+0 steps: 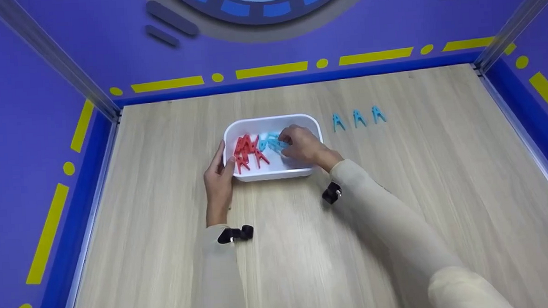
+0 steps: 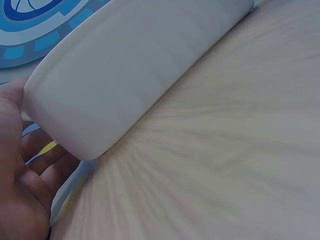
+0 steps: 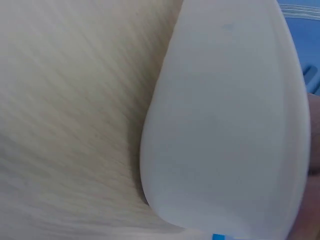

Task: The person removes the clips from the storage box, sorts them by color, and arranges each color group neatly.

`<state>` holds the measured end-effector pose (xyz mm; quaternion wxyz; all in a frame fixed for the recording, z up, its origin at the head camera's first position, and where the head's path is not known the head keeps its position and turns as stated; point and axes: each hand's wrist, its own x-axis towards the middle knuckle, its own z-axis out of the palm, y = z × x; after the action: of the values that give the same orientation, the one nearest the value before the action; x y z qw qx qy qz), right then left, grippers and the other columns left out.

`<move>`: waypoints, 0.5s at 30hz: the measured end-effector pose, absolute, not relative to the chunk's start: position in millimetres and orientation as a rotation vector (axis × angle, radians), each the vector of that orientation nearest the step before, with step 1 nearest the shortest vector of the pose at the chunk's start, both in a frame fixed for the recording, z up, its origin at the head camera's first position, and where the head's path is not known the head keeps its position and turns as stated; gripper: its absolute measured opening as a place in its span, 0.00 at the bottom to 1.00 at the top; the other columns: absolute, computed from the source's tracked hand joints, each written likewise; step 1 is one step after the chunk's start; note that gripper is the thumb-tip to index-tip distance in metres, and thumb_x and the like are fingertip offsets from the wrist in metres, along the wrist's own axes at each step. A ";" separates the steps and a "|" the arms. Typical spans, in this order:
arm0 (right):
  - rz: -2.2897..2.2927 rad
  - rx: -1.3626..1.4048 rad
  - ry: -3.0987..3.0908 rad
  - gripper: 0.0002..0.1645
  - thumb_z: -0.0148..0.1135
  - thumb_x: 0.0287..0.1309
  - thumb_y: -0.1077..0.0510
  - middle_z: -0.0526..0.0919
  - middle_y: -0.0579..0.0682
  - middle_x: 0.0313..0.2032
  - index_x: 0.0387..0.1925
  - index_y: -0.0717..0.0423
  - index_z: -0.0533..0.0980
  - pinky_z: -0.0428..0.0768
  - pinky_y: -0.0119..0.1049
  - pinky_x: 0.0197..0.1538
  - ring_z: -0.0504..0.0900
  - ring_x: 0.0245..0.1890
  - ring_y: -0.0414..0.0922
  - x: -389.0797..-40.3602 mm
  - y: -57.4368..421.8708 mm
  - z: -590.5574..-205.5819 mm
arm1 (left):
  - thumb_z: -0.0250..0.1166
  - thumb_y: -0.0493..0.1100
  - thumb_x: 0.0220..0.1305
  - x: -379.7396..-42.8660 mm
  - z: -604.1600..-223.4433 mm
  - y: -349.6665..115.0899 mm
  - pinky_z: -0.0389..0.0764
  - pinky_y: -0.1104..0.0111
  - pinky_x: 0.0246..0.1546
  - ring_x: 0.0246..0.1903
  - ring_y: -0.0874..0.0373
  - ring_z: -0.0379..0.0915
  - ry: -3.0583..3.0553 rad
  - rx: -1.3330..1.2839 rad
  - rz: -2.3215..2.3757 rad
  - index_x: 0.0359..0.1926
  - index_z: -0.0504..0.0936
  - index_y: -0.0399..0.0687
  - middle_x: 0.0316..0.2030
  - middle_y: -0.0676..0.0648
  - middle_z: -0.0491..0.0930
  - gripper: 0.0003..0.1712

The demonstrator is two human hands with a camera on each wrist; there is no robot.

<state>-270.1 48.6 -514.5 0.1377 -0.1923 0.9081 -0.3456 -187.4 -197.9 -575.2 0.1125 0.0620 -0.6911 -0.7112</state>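
A white plastic tray (image 1: 275, 174) holds several red clothespins (image 1: 245, 148) on its left side and several light-blue clothespins (image 1: 272, 141) near its middle. My left hand (image 1: 218, 182) grips the tray's left end, thumb over the rim and fingers along the outside wall. In the left wrist view, that hand (image 2: 30, 175) is at the tray's corner (image 2: 115, 75). Reaching over the tray's right side, my right hand (image 1: 302, 145) has its fingers bent down at the blue clothespins. Its fingertips are partly hidden, so whether they pinch one does not show.
Three blue clothespins stand in a row on the wooden table (image 1: 279, 247) right of the tray: a near one (image 1: 338, 122), a middle one (image 1: 359, 118) and a far one (image 1: 378, 114). Blue-purple panels (image 1: 269, 72) with yellow marks enclose the table's back and sides.
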 end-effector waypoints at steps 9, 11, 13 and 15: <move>-1.175 -0.619 2.684 0.22 0.74 0.65 0.64 0.82 0.59 0.51 0.58 0.67 0.81 0.84 0.44 0.58 0.82 0.50 0.52 -255.7 66.2 -509.4 | 0.63 0.37 0.78 -186.0 -580.1 -199.5 0.64 0.69 0.75 0.77 0.60 0.57 -2.025 0.122 -2.051 0.78 0.71 0.53 0.77 0.54 0.67 0.32; -1.220 -0.608 2.685 0.22 0.74 0.65 0.64 0.82 0.58 0.51 0.58 0.66 0.81 0.84 0.44 0.59 0.81 0.50 0.52 -250.8 70.2 -508.3 | 0.62 0.37 0.78 -186.1 -580.4 -199.4 0.65 0.69 0.74 0.77 0.60 0.57 -2.028 0.121 -2.053 0.79 0.70 0.53 0.77 0.54 0.66 0.32; -1.266 -0.604 2.681 0.23 0.74 0.65 0.64 0.82 0.58 0.51 0.59 0.66 0.81 0.84 0.44 0.59 0.81 0.51 0.51 -245.7 74.1 -507.3 | 0.62 0.38 0.79 -186.1 -580.1 -199.1 0.64 0.69 0.74 0.78 0.60 0.57 -2.032 0.122 -2.052 0.79 0.70 0.54 0.78 0.54 0.66 0.32; -1.298 -0.607 2.678 0.23 0.74 0.65 0.64 0.81 0.58 0.52 0.59 0.65 0.80 0.84 0.45 0.60 0.82 0.51 0.51 -240.7 77.5 -506.6 | 0.62 0.38 0.79 -186.1 -579.7 -198.7 0.64 0.70 0.75 0.78 0.60 0.56 -2.032 0.128 -2.054 0.79 0.70 0.54 0.78 0.54 0.65 0.31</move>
<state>-240.7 77.5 -506.6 0.0521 -0.1997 0.8806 -0.4266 -186.1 -198.7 -579.7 0.1244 0.0440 -0.6971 -0.7048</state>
